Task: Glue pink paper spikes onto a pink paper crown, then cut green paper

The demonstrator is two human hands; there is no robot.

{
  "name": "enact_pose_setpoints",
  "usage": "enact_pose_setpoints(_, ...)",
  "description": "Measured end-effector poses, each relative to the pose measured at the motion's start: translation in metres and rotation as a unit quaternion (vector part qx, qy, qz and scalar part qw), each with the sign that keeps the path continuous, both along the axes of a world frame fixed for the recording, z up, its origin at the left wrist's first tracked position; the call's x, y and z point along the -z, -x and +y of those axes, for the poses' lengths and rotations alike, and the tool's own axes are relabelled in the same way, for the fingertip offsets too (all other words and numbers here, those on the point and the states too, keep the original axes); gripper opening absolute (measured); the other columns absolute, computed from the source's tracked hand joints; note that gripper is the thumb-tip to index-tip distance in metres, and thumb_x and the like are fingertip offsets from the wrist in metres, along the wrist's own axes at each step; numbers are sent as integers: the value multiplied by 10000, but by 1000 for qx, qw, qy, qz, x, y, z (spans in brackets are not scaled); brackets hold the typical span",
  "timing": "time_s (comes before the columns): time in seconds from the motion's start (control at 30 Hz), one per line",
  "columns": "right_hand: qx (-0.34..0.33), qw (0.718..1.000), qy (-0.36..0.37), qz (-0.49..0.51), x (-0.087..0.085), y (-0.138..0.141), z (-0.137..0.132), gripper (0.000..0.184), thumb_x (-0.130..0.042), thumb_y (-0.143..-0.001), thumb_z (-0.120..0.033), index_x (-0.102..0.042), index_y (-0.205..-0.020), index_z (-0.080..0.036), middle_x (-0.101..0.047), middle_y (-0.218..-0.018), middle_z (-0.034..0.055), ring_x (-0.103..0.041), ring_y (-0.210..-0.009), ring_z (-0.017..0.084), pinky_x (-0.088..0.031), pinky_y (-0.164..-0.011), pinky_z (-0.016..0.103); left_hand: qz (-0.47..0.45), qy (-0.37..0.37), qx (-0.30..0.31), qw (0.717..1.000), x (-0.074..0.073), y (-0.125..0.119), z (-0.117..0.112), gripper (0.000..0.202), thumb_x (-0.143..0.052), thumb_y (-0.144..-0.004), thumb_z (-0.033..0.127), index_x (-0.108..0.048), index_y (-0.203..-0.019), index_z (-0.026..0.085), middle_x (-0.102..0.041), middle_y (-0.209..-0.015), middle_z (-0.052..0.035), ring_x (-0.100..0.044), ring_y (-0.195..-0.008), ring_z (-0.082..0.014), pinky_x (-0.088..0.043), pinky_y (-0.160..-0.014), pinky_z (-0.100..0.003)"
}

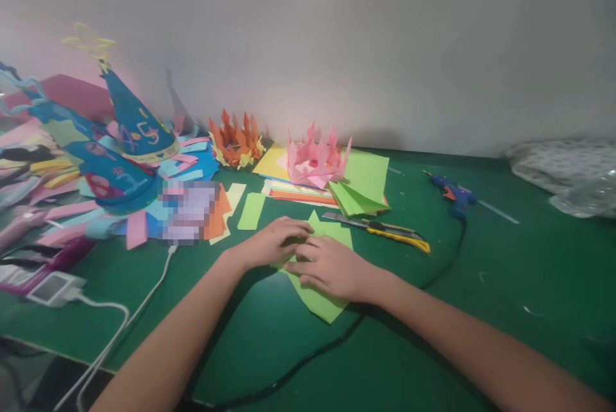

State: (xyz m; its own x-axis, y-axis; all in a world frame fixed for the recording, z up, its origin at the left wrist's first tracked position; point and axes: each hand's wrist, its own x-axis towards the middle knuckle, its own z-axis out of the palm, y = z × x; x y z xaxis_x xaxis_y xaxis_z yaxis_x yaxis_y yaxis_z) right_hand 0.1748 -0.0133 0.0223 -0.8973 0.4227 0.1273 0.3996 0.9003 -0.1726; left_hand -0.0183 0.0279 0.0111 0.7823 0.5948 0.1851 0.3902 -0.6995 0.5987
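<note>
A light-green sheet of folded paper (pixel 327 306) with pointed edges lies flat on the table in front of me. My left hand (pixel 276 242) is on its upper left part, the fingers bent and closed on the paper. Across the middle of the sheet rests my right hand (pixel 332 267), its fingers a little apart and pressing down. The fingertips of both hands come close together, and the paper under them is hidden. Just beyond the sheet is a yellow utility knife (pixel 392 232) with its blade out.
A pink paper crown (pixel 317 158) sits on stacked coloured paper (pixel 368 171), beside an orange crown (pixel 235 142). Blue party hats (pixel 137 120) and paper strips crowd the left. A blue glue gun (pixel 455 194) lies right, its black cord (pixel 308 357) crossing the green table (pixel 481 309).
</note>
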Motion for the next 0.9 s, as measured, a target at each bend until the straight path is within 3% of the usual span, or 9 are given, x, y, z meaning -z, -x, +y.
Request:
enact_pose_setpoints(0.27,63,997,45,-8,-10,-28,-2,314,-360,-935,-258,-614,-1098,-172,-600,-933,85,-504,-890,201,-394,-796,353,10,1,3,1000,-2,0,0,200,-494,-869,265,-599,-1033,218,-591,-1179,-58,-502,-1114,-184,-336,-950,-339)
enact_pose_setpoints(0.67,158,987,-6,11,-8,-72,-9,337,-329,-930,-231,-661,-926,-173,-629,-877,87,-532,-821,205,-412,-735,360,35,7,-8,999,-6,-1,-4,229,-476,-871,241,-629,-1041,257,-553,-1230,-46,-493,-1092,-192,-353,-944,-360)
enact_pose_setpoints(0.77,222,973,-38,51,-1,-90,-6,307,-365,-919,-238,-664,-897,-175,-629,-929,90,-542,-870,218,-425,-772,383,38,3,-6,999,-10,-2,-8,222,-500,-861,273,-610,-1051,241,-542,-1235,-59,-484,-1111,-200,-342,-946,-362)
enact_pose_setpoints(0.9,298,944,-85,113,9,-111,-1,263,-408,-903,-252,-639,-1002,-173,-608,-1008,106,-546,-943,236,-438,-824,403,48,-2,-1,999,-14,-2,-11,229,-512,-854,322,-593,-1050,236,-521,-1247,-66,-475,-1117,-212,-333,-940,-361)
